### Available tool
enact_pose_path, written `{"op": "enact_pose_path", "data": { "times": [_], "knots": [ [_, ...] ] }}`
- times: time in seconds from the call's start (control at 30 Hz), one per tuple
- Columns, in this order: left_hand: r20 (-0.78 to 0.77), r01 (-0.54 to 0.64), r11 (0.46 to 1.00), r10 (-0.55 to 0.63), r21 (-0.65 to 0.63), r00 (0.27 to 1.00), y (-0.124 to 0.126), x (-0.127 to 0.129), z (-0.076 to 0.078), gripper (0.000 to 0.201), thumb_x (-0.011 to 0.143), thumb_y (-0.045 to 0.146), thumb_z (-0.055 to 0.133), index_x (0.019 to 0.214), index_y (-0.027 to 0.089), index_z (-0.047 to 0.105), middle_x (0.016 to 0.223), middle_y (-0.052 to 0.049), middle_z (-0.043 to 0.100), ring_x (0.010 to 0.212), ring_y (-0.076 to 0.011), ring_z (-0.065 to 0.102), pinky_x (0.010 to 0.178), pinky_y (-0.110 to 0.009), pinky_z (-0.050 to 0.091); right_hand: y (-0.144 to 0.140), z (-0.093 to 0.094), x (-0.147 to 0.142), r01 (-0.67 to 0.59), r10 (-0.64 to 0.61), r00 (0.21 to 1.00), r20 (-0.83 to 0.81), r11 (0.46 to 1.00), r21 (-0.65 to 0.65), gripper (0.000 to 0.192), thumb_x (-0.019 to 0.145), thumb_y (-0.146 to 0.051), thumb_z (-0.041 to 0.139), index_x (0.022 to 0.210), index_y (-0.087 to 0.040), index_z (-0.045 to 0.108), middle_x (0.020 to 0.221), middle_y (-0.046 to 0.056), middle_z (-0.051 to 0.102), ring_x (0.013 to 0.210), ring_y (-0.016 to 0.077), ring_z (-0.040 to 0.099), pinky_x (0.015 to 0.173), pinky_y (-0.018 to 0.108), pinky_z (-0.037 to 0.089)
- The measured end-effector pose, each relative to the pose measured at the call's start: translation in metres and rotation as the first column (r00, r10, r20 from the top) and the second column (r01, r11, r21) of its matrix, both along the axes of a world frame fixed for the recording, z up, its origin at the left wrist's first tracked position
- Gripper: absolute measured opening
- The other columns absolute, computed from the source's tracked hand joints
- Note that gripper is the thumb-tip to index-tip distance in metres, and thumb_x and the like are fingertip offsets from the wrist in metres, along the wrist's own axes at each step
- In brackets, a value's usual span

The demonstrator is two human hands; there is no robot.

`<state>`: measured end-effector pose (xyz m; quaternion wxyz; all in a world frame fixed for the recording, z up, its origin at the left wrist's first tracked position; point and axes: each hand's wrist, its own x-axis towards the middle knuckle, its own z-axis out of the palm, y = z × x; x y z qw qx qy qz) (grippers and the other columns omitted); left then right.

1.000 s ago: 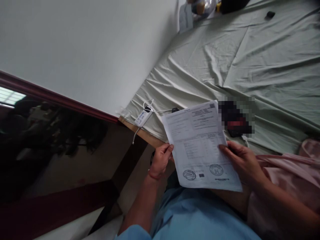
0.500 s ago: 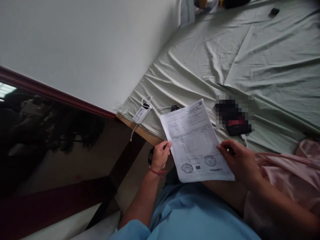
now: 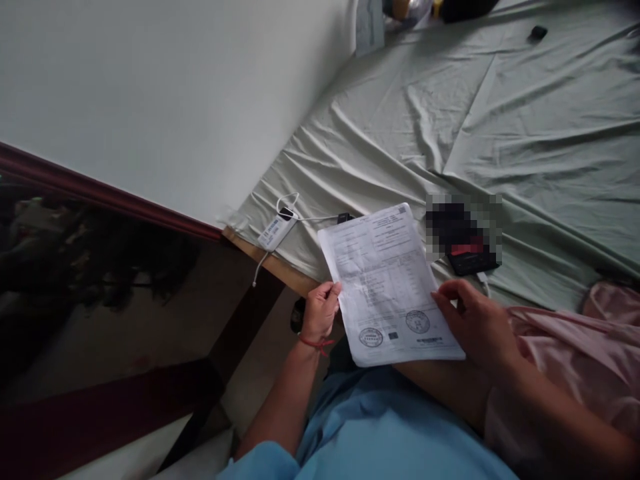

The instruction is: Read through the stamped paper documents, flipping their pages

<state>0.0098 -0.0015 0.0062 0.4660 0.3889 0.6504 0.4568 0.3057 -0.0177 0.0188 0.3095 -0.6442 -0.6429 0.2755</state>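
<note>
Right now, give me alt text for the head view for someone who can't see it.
Two hands, the left hand and right hand, hold a printed, stamped paper by its side edges over the lap. Beyond it, a dark phone and a white charger lie on a pale green bedsheet.

Pale green bed sheet (image 3: 500, 133), wrinkled, spreads above and to right of the grip. White power bank (image 3: 274, 231) w/ cable lies near bed edge, up-left of the grip. Dark phone (image 3: 473, 257), partly blurred, just up-right. Small black object (image 3: 539, 32) far up, near top. White wall (image 3: 175, 100) at left.
</note>
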Motion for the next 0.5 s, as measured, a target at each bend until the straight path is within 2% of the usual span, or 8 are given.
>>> {"op": "enact_pose_path", "data": {
  "times": [0.07, 0.2, 0.27, 0.4, 0.5],
  "knots": [
    [0.000, 0.000, 1.000, 0.000, 0.009, 1.000, 0.001, 0.000, -0.002, 0.054, 0.074, 0.059, 0.079, 0.059, 0.016, 0.048, 0.051, 0.007, 0.032, 0.044, -0.0043, 0.028, 0.042, -0.020, 0.019, 0.000, 0.000, -0.001, -0.011, 0.010, 0.999, 0.043, 1.000, 0.007, 0.020, 0.095, -0.041, 0.056, 0.087, -0.024, 0.064, 0.077, 0.003, 0.073, 0.054, 0.0166, 0.059, 0.055, 0.031, 0.040],
    [0.018, 0.002, 1.000, -0.002, -0.002, 1.000, 0.002, 0.002, -0.007, 0.052, 0.075, 0.057, 0.078, 0.060, 0.016, 0.050, 0.052, 0.007, 0.032, 0.044, -0.0042, 0.025, 0.042, -0.021, 0.018, -0.001, 0.009, -0.006, 0.002, -0.022, 0.987, 0.160, 0.992, 0.125, 0.020, 0.095, -0.037, 0.054, 0.088, -0.023, 0.066, 0.105, 0.009, 0.071, 0.068, 0.0184, 0.062, 0.057, 0.031, 0.039],
    [0.002, 0.013, 1.000, -0.013, -0.010, 1.000, 0.002, 0.003, -0.009, 0.051, 0.075, 0.059, 0.077, 0.062, 0.016, 0.052, 0.052, 0.007, 0.032, 0.045, -0.0046, 0.025, 0.042, -0.021, 0.017, -0.001, 0.020, -0.007, 0.003, -0.026, 0.983, 0.181, 0.992, 0.124, 0.021, 0.095, -0.038, 0.054, 0.087, -0.022, 0.064, 0.109, 0.011, 0.069, 0.072, 0.0193, 0.062, 0.058, 0.031, 0.038],
    [-0.039, 0.044, 0.999, -0.045, -0.020, 0.998, 0.003, 0.004, -0.010, 0.052, 0.076, 0.063, 0.073, 0.065, 0.016, 0.054, 0.053, 0.007, 0.035, 0.047, -0.0057, 0.027, 0.044, -0.021, 0.020, 0.001, 0.048, -0.011, -0.089, 0.093, 0.995, 0.023, 0.986, -0.142, 0.022, 0.094, -0.040, 0.053, 0.082, -0.022, 0.057, 0.072, 0.002, 0.064, 0.057, 0.0152, 0.054, 0.055, 0.029, 0.036],
    [-0.070, 0.066, 0.998, -0.067, -0.022, 0.995, 0.004, 0.003, -0.008, 0.053, 0.077, 0.064, 0.071, 0.065, 0.015, 0.055, 0.057, 0.005, 0.042, 0.051, -0.0070, 0.033, 0.047, -0.021, 0.027, 0.005, 0.067, -0.021, -0.184, 0.172, 0.982, -0.072, 0.952, -0.245, 0.021, 0.092, -0.038, 0.054, 0.078, -0.023, 0.054, 0.066, 0.000, 0.061, 0.056, 0.0141, 0.052, 0.056, 0.028, 0.034]
  ]
}}
